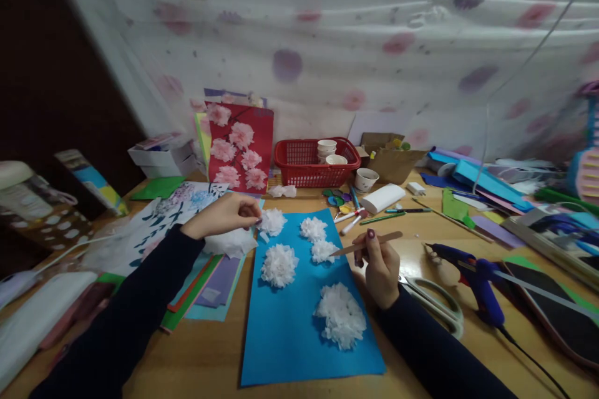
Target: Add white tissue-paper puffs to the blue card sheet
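A blue sheet of card [285,349] lies before me with several fluffy white paper flowers on it. My left hand [229,215] is at its upper left edge, fingertips pinched beside the top left flower [272,222]; whatever is between them is too small to make out. Over the right edge, my right hand [378,267] grips a thin wooden stick [349,247] with a pointed tip. That tip meets or hovers close to a small white flower [322,252]. Another flower [312,229] adjoins it, and larger ones sit at left [279,265] and lower right [340,317].
Scissors [437,299] and a blue glue gun [472,277] lie to the right. Behind stand a red basket [311,176] with paper cups and a red card with pink flowers [241,149]. Coloured paper [215,287] is stacked at left, near a white tissue [233,242].
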A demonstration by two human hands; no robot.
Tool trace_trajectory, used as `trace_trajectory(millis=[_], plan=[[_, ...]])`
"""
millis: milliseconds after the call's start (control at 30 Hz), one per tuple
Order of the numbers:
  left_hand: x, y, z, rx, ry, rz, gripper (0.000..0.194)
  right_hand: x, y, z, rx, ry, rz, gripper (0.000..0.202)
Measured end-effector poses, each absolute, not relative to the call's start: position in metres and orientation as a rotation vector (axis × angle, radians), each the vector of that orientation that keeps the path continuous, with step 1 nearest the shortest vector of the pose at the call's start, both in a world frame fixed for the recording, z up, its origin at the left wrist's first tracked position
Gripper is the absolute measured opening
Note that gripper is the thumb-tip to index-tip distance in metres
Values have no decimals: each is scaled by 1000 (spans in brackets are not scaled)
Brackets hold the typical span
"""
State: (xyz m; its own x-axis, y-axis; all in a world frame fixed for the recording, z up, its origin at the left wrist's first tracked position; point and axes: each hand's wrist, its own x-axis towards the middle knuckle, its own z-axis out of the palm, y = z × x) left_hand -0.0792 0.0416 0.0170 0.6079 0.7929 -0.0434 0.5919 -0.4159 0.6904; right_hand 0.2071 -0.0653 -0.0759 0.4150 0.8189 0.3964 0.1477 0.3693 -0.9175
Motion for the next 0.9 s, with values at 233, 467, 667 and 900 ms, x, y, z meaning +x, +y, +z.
trace_trajectory(millis=[233, 467, 667, 900], plan=[[-49, 25, 15, 1954, 817, 449, 20, 199, -69, -64, -1002, -1053, 735, 40], [-1, 11, 0, 1838, 617, 249, 15, 199, -65, -70, -977, -994, 987, 42], [15, 8, -17, 1705, 760, 395, 9, 198, -68, -65, -971, -986, 1034, 41], [17, 5, -28, 1736, 712, 409, 10, 198, -68, -64, -976, -965, 1056, 42]])
